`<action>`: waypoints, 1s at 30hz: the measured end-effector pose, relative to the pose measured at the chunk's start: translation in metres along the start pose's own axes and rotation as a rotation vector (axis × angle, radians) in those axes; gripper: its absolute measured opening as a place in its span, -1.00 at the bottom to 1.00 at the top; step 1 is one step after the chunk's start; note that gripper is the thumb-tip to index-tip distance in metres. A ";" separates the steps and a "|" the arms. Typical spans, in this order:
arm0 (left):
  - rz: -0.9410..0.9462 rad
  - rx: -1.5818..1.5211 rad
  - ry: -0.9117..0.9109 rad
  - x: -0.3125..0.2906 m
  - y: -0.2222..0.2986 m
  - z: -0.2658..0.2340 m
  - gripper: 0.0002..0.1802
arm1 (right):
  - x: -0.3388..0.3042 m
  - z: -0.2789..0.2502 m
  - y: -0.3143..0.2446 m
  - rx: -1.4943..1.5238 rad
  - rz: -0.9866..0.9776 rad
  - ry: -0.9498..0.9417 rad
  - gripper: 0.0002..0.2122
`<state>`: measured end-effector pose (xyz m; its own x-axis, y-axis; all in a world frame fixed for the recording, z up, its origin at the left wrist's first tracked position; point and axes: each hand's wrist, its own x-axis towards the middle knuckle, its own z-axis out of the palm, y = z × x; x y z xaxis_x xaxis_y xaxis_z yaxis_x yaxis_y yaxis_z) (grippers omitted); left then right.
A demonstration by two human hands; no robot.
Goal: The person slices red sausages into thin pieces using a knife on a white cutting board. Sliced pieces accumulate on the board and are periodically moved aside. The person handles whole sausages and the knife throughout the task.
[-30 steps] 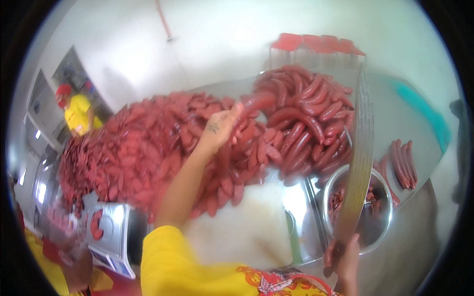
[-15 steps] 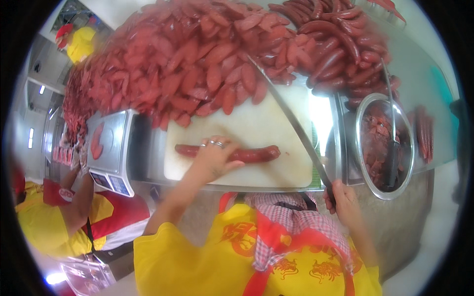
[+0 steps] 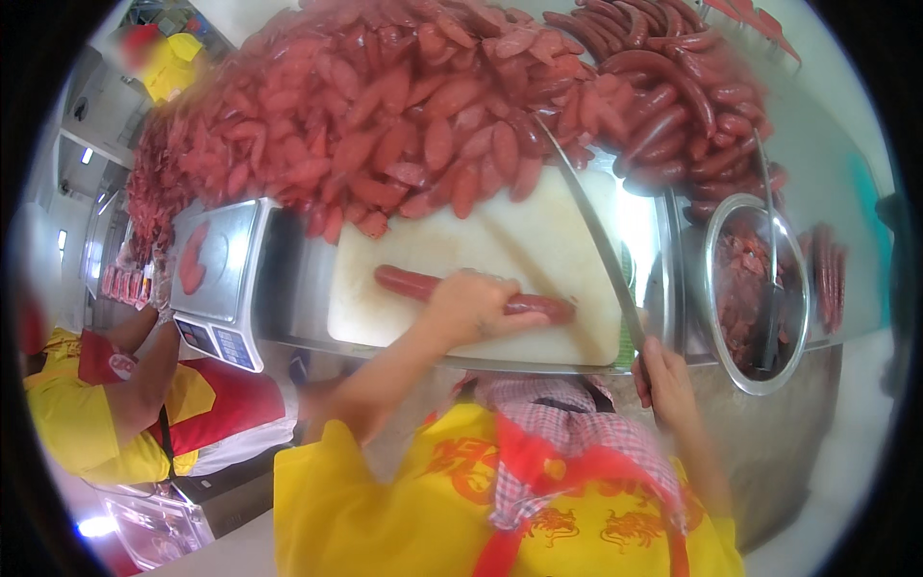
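A long red sausage (image 3: 409,282) lies across the white cutting board (image 3: 375,332). My left hand (image 3: 473,306) is closed over its middle, and both ends stick out past the fingers. In my right hand (image 3: 663,380), at the table's front edge, is the handle of a long knife (image 3: 598,231). Its blade slants up and to the left over the right part of the board, apart from the sausage, with the tip close to the heap of sliced sausage (image 3: 385,115). That heap of slanted red slices lies beyond the board.
Whole sausages (image 3: 663,115) are piled at the back right. A steel bowl (image 3: 709,317) holds scraps and a second knife (image 3: 769,322); several thin sausages (image 3: 829,279) lie beside it. A scale (image 3: 216,327) with slices stands left. A co-worker (image 3: 106,413) in yellow works at the left.
My left hand has moved right along the sausage and now wraps round it further toward its right end. The knife remains raised in my right hand, its blade tilted a little steeper.
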<state>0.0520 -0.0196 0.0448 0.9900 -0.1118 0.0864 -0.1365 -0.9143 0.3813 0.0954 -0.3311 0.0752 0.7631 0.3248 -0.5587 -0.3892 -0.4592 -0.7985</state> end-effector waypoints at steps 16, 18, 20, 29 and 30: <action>0.120 0.171 0.193 -0.024 -0.049 0.002 -0.39 | 0.006 0.009 0.014 0.013 0.059 0.121 -0.41; 0.102 0.158 0.283 -0.025 -0.045 0.002 -0.38 | 0.010 0.010 0.010 0.002 0.033 0.104 -0.40; 0.087 0.150 0.355 -0.026 -0.040 0.003 -0.38 | 0.013 0.009 0.008 -0.018 -0.009 0.055 -0.39; -0.081 0.086 0.356 -0.041 -0.023 0.017 -0.35 | 0.022 0.004 0.001 -0.107 -0.146 -0.009 -0.43; -0.114 0.116 0.379 -0.042 -0.019 0.019 -0.34 | 0.022 0.004 0.001 -0.112 -0.156 0.003 -0.44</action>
<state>0.0141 -0.0052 0.0166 0.9121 0.1247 0.3906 0.0002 -0.9528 0.3036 0.1098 -0.3211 0.0613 0.8115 0.3965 -0.4292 -0.2065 -0.4926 -0.8454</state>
